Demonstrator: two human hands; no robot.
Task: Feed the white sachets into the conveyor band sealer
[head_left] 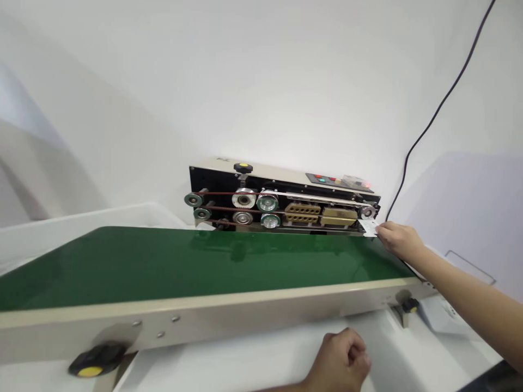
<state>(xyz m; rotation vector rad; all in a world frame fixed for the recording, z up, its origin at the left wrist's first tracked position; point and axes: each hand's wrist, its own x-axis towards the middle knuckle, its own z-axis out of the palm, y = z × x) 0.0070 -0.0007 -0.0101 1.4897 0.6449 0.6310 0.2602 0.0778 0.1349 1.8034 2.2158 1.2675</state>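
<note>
Right hand (400, 242): fingers together on small white packet (369, 227), pinch partly hidden. Packet at right end of band sealer (281, 198), above green conveyor belt (183, 267). Left hand (341, 362): fingers curled together, palm hidden, any held item cannot tell.

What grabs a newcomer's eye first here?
The green conveyor belt fills the foreground, with a band sealer behind it showing pulleys and brass blocks. At the sealer's right end, the right hand pinches a small white packet. The left hand sits in a fist below the conveyor.
</note>
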